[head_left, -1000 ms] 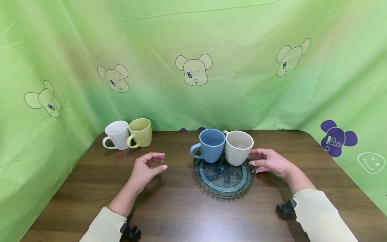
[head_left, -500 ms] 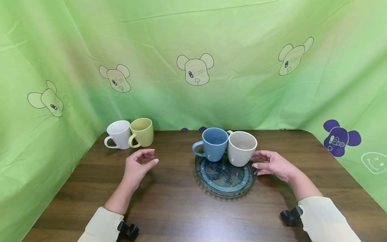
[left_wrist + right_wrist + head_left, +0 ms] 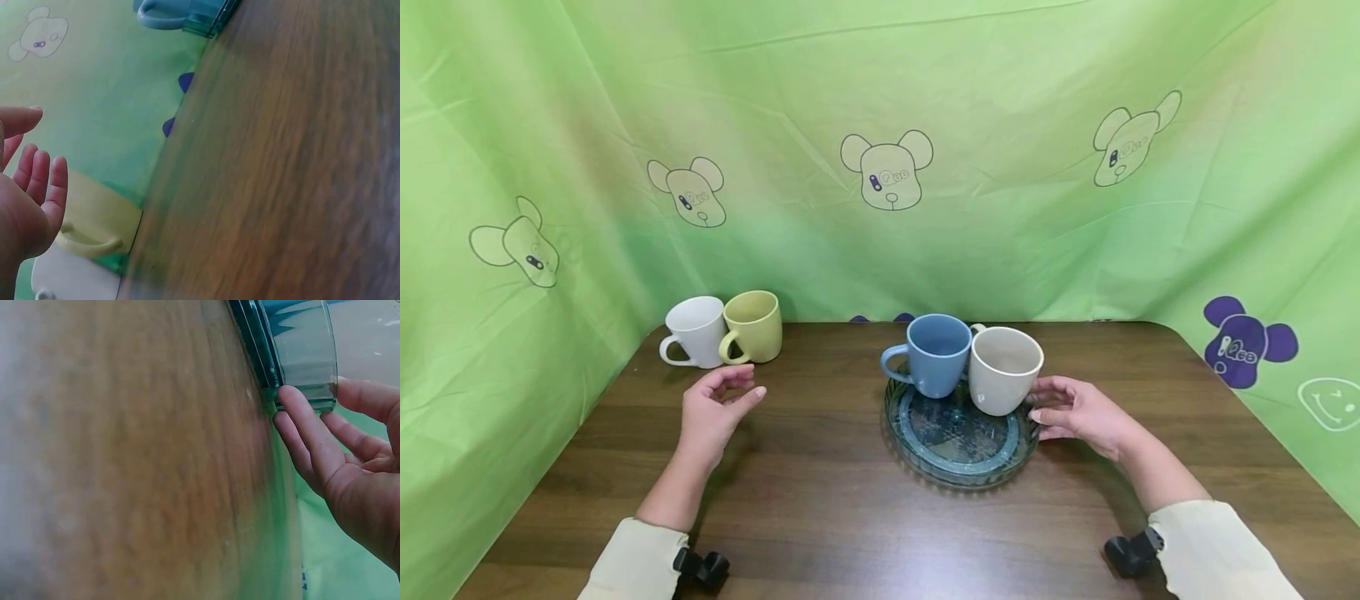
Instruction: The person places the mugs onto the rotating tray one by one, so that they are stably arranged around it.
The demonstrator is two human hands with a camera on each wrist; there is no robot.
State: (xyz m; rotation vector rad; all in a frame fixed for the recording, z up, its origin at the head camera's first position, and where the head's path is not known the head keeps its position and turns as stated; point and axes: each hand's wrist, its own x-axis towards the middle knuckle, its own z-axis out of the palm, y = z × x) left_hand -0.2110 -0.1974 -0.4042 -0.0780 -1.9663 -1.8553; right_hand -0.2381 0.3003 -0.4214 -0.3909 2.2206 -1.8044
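A round, blue-green glass dish stands right of centre with a blue mug and a beige mug side by side on its far half. My right hand holds the dish's right edge. In the right wrist view, its thumb is at the rim and its fingers lie along the outer glass wall. My left hand hovers with loosely bent fingers and nothing in them, just in front of a yellow mug. Beside that, on the left, is a white mug.
Everything stands on a brown wooden table. A green cloth printed with bear heads hangs behind it and along both sides. Black devices are strapped at both cuffs.
My left hand has moved left, toward the yellow mug. The dish has turned slightly clockwise under my right hand, its two mugs shifting a little to the right.
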